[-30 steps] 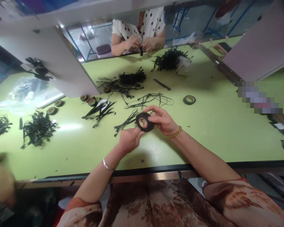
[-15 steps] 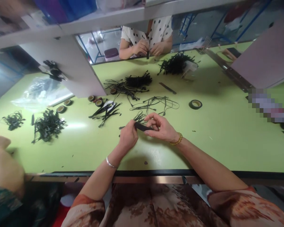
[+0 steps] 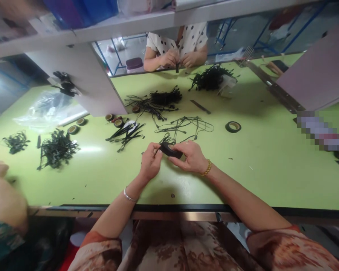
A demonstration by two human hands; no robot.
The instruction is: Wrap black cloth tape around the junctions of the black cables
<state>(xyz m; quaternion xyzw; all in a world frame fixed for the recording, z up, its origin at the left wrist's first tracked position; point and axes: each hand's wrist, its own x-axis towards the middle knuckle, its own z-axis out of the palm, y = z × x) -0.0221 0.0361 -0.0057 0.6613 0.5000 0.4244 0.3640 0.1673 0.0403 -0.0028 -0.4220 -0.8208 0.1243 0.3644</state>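
Both my hands meet over the green table (image 3: 257, 173) on a roll of black tape (image 3: 171, 150), which lies tilted almost edge-on between them. My right hand (image 3: 189, 156) grips the roll with its fingers curled over it. My left hand (image 3: 150, 162) pinches at the roll's left end with thumb and fingertips. Thin black cables (image 3: 183, 125) lie loose on the table just beyond my hands.
Another tape roll (image 3: 233, 126) lies to the right, several small rolls (image 3: 114, 121) to the left. Black cable bundles (image 3: 56, 148) sit left and far centre (image 3: 165, 98). A person in a dotted top (image 3: 176, 41) works opposite. A white divider (image 3: 81, 79) stands at left.
The tape roll has been turned from face-on to nearly edge-on. My hands have closed in around it and shifted slightly away from me.
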